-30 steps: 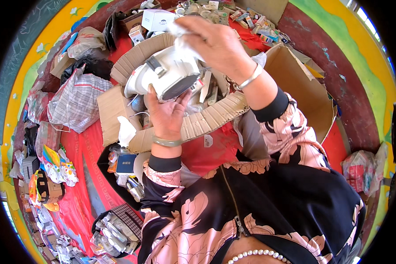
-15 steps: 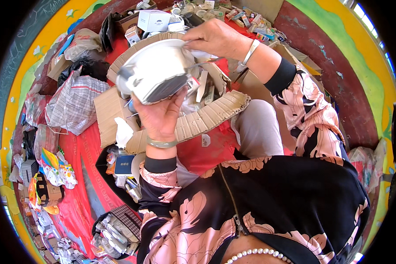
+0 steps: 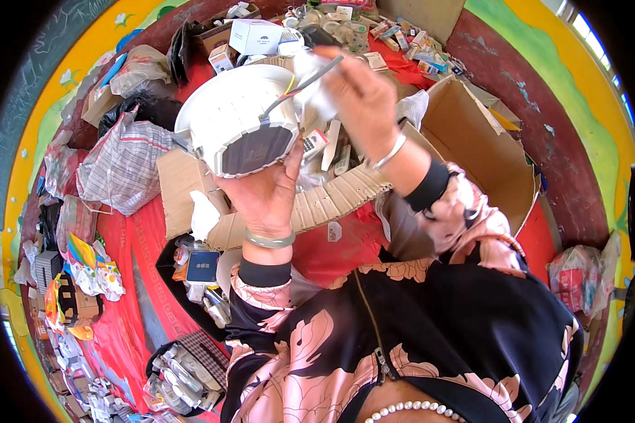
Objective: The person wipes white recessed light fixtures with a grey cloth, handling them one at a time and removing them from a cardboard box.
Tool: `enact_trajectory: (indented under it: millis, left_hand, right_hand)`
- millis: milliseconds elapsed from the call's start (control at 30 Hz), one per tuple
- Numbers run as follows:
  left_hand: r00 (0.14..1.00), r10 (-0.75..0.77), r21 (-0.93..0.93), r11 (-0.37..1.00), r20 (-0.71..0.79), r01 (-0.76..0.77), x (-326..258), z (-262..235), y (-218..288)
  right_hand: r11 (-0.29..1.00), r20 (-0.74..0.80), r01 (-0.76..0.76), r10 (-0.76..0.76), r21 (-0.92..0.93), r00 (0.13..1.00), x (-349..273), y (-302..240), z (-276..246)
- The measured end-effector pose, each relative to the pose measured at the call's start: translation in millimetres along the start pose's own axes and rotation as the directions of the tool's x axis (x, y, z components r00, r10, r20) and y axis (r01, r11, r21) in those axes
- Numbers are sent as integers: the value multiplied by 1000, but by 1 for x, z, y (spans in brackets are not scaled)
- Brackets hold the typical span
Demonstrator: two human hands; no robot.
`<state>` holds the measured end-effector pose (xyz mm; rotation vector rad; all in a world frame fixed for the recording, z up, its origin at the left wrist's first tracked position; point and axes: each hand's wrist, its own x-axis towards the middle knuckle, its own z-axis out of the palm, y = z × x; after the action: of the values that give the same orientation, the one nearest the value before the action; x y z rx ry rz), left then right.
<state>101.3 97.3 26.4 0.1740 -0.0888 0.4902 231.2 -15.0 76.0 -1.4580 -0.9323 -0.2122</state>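
Observation:
My left hand (image 3: 261,194) is wrapped under a round white fixture (image 3: 226,99) that looks like a recessed ceiling light, holding it tilted above the cardboard box (image 3: 324,204). The fixture has a wide white rim and a dark, flat-ended body. A grey cable (image 3: 296,92) comes out of it, with thin red and yellow wires showing beside it. My right hand (image 3: 363,99) is at the cable's free end, its fingers smeared by motion. Something whitish and blurred lies between those fingers and the fixture. Small packets and plastic pieces partly show inside the box.
A second open carton (image 3: 473,141) stands to the right. At the left lie a checked bag (image 3: 123,166) and several plastic bags. Small white boxes (image 3: 255,37) sit at the far side. A dark case of small items (image 3: 203,271) and a checked pouch (image 3: 190,370) are nearer me.
The fixture has turned, so its dark end and cable now show clearly. My right hand has left the rim and moved lower, to the cable. More of the right carton shows.

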Motion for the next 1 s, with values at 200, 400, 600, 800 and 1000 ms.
enact_trajectory:
  millis: [200,400,600,800,1000]
  left_hand:
    - [996,-81,-13,997,49,82,-3,-2,-6]
    - [991,-128,23,992,31,128,-4,-1,-3]
    - [999,35,138,990,-35,-30,7,-10,2]
    - [975,218,267,943,-37,-200,9,-8,-4]
    - [961,267,457,865,-72,-206,4,-10,-26]
  right_hand:
    - [885,243,455,-464,96,852,-18,11,21]
    - [792,448,609,-560,44,697,3,10,-1]
    - [860,291,487,-431,-155,854,-30,47,-2]
    - [793,26,584,-589,-171,808,-20,-2,-24]
    - [780,226,417,-351,-467,909,-14,-10,19]
